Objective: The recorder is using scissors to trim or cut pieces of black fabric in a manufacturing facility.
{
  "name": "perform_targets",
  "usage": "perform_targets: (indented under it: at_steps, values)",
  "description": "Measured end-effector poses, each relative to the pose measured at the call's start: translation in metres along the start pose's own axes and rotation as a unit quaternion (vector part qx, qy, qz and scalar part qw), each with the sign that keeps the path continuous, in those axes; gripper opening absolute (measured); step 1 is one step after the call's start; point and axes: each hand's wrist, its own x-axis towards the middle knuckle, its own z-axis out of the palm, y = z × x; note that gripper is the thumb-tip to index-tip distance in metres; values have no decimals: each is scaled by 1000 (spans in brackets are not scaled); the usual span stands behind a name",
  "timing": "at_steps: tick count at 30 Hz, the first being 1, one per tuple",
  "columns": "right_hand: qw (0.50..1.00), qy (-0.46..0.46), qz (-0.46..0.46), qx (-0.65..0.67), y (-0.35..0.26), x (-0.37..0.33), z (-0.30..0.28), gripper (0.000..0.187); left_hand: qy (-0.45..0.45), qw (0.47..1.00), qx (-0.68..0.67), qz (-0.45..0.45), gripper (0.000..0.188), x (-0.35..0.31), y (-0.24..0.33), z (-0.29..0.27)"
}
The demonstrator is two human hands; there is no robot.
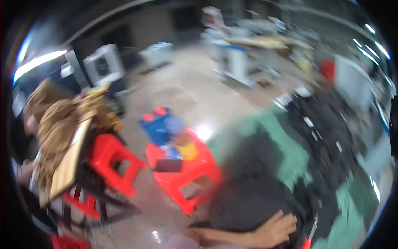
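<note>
My left forearm comes in at the lower edge and reaches right. My left hand (274,230) lies on a dark grey or black cloth (248,203) with its fingers stretched out. The cloth is heaped in front of me, and blur hides its exact kind. My right hand is out of the picture. Ahead and to the left stands a red plastic stool (199,176), with a blue bag or cloth (157,129), a yellow item (187,151) and a dark brown flat item (168,165) on it.
Dark garments (319,120) lie piled over green cloth (290,159) at right. On the left, brown cloth (56,128) covers a wooden-topped table (68,166); another person's hand (27,169) is beside it. A second red stool (114,162) stands there. Farther back is a worktable (265,42).
</note>
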Motion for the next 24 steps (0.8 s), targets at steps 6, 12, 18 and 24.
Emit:
perform_targets:
  at_steps: [6, 12, 18, 24]
  values:
    - [951, 76, 40, -297, -128, -23, -13, 78, -158, 987, 7, 33, 60, -16, -19, 10]
    - [923, 197, 51, -325, -151, -37, -17, 66, -215, 975, 35, -50, 51, -14, -16, 6]
    - [890, 96, -14, -446, -168, -42, -30, 46, -220, 972, 86, 9, 54, -34, -12, 13]
    - [880, 63, -9, -470, -171, -28, -28, 48, -254, 963, 77, -52, 50, -35, -14, 12]
